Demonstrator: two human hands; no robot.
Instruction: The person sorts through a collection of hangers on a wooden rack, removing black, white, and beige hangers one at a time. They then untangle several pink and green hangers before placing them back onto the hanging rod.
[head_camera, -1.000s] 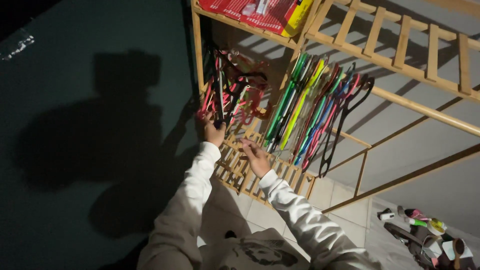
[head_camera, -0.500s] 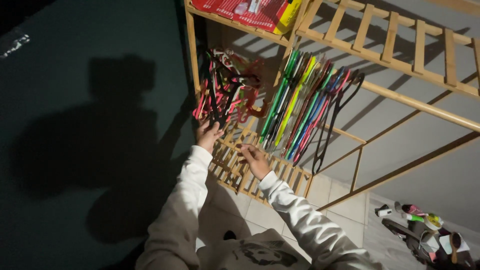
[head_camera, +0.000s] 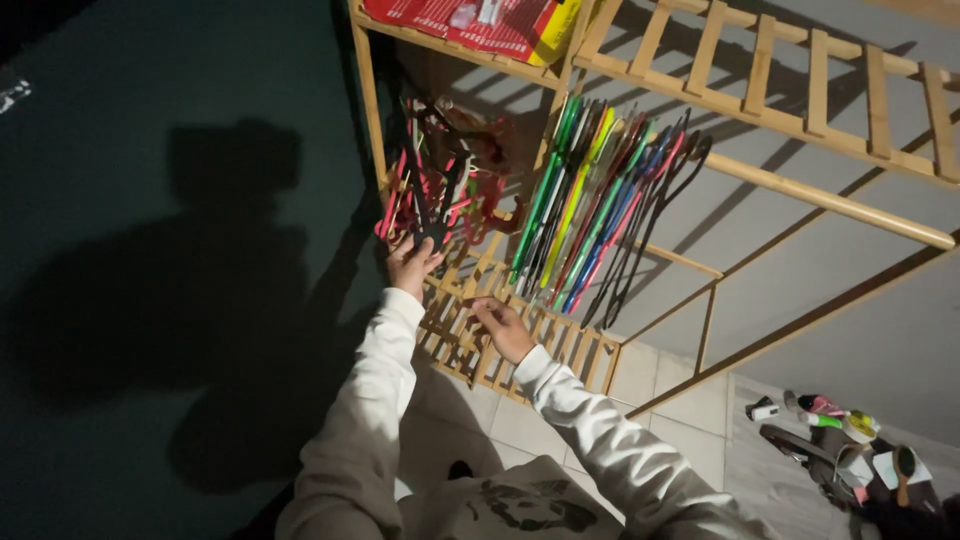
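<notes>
A: Where do we start, with our left hand (head_camera: 410, 267)?

B: Yes. It is raised to the bottom of the tangled bunch of hangers (head_camera: 440, 185), the pink, red and black ones hanging at the left end of the wooden rack (head_camera: 640, 72). Our fingers touch the lowest black hanger, but we cannot tell whether they are closed on it.

A: And our right hand (head_camera: 502, 330)?

B: It rests lower, on the slatted bottom shelf (head_camera: 560, 345) of the rack, with the fingers loosely curled and nothing in them that we can see. Both our sleeves are pale.

A: What hangs beside the tangle?

B: A tidier row of hangers (head_camera: 590, 210), green, yellow, blue, pink and black, hanging side by side from the rail and slanting down toward the shelf. It sits just right of the tangled bunch, above our right hand.

A: Above that?

B: A red and yellow package (head_camera: 480, 25) lies on the top shelf. To the left is a dark wall (head_camera: 150, 250) carrying our shadow.

A: And lower down?

B: A pale tiled floor (head_camera: 680, 440), and well apart at the lower right a small heap of clutter (head_camera: 850, 460), too dim to make out.
</notes>
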